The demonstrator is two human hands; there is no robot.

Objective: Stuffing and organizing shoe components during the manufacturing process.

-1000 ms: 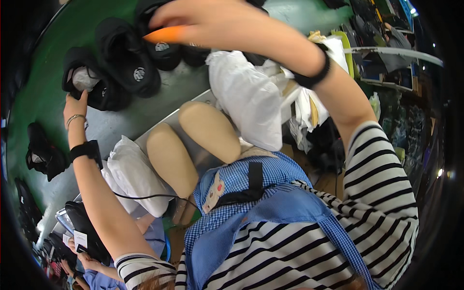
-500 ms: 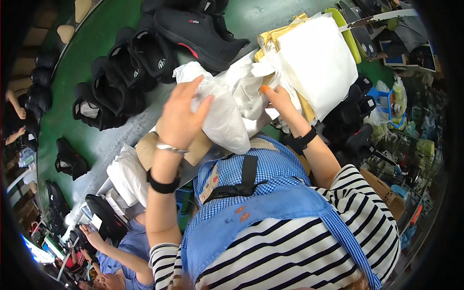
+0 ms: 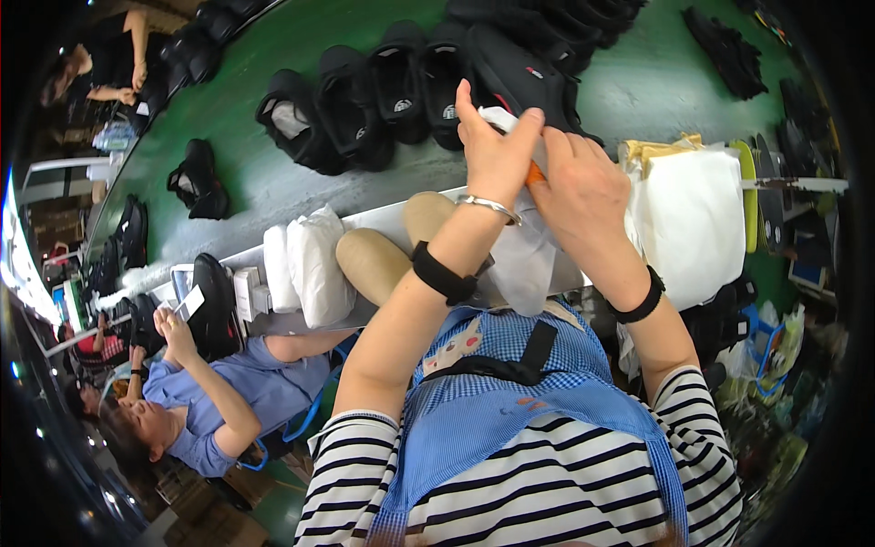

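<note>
My left hand (image 3: pixel 494 150) and my right hand (image 3: pixel 583 187) are raised together above the bench, both gripping a crumpled sheet of white paper (image 3: pixel 527 255) that hangs down between my wrists. An orange fingertip cover shows where the hands meet. A stack of white paper sheets (image 3: pixel 691 219) lies just right of my right hand. Two tan shoe lasts (image 3: pixel 378 264) rest on the bench edge under my left forearm. Black shoes (image 3: pixel 401 91) stand in a row on the green conveyor (image 3: pixel 264 173) beyond my hands.
White paper bundles (image 3: pixel 305 264) lie left of the lasts. A co-worker in a blue shirt (image 3: pixel 246 383) sits at my left, handling a black shoe (image 3: pixel 214 305). Another person (image 3: pixel 109 73) works at the far left. More black shoes (image 3: pixel 196 178) sit along the conveyor.
My hands have come together and closed on the white paper, bunching it. The view has tilted, so the conveyor and shoes sit lower in the picture.
</note>
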